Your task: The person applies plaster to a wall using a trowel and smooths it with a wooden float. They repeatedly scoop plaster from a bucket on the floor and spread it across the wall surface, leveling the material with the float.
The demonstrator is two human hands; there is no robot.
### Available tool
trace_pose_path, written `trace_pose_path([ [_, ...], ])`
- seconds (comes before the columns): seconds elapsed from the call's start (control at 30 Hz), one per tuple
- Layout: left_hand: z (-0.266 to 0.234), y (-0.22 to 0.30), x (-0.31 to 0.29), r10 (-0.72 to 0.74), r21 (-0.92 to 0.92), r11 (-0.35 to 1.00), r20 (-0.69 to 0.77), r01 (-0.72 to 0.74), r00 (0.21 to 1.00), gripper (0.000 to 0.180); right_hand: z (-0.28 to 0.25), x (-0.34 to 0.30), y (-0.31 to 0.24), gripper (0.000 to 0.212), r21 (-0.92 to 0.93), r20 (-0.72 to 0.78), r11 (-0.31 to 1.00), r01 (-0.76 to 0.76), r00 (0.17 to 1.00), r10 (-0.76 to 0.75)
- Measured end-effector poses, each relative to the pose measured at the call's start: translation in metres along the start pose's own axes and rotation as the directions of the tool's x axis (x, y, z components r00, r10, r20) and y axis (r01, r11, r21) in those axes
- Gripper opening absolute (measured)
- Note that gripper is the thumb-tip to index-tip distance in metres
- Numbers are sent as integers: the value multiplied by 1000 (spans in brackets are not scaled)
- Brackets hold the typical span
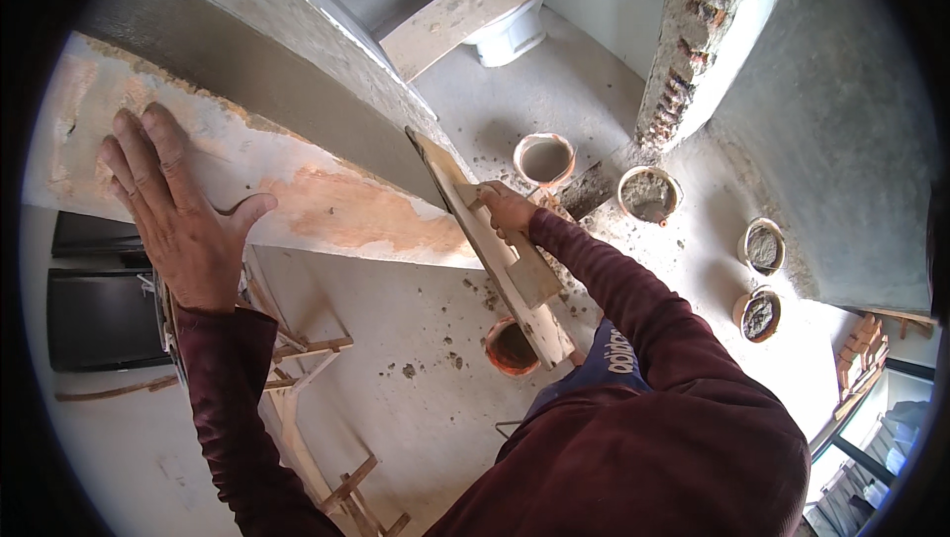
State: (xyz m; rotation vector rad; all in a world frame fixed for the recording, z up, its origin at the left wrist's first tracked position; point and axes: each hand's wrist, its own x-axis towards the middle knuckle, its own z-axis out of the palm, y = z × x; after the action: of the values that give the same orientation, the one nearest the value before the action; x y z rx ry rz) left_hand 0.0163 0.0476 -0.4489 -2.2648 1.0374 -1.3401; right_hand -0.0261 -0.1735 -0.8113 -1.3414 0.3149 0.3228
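My left hand [188,225] lies flat with fingers spread on a long pale board [346,205] stained with orange patches. Along the board's far edge runs a strip of smooth, wet-looking grey plaster [267,92], which narrows toward the middle of the view. My right hand [509,208] is wrapped round the handle of a long wooden plastering float [495,265]. The float is tilted, its upper end at the near end of the plaster strip; whether it touches the plaster I cannot tell. Below the float stands an orange-rimmed bucket [492,347], partly hidden by it.
Several buckets stand on the splattered floor, among them an orange-rimmed one [524,179] and a mortar-filled one [677,193]. A wooden frame [292,418] stands below my left arm. Bricks [863,344] are stacked at right. A toilet [510,40] sits under a plank [455,14].
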Motion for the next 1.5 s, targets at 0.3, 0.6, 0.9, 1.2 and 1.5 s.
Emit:
trace_pose_path([
  [0.3,-1,-5,-1,-7,4,1000,-17,7,1000,136,17,-29,-46,47,67,79,998,7,997,-12],
  [0.6,-1,-1,1,-20,-68,997,4,21,1000,131,30,-61,-83,45,13,116,972,233,966,-233],
  [0.9,-8,0,1,-8,-54,999,-2,8,1000,132,-7,-32,-33,49,209,-8,976,66,998,-66],
  [1.2,1,-3,-2,41,49,998,-16,-40,999,133,-1,43,53,44,98,-54,993,-69,996,74],
  [1.5,4,-6,-2,42,49,998,-33,-40,999,134,1,31,33,44,100,30,991,-85,996,83],
])
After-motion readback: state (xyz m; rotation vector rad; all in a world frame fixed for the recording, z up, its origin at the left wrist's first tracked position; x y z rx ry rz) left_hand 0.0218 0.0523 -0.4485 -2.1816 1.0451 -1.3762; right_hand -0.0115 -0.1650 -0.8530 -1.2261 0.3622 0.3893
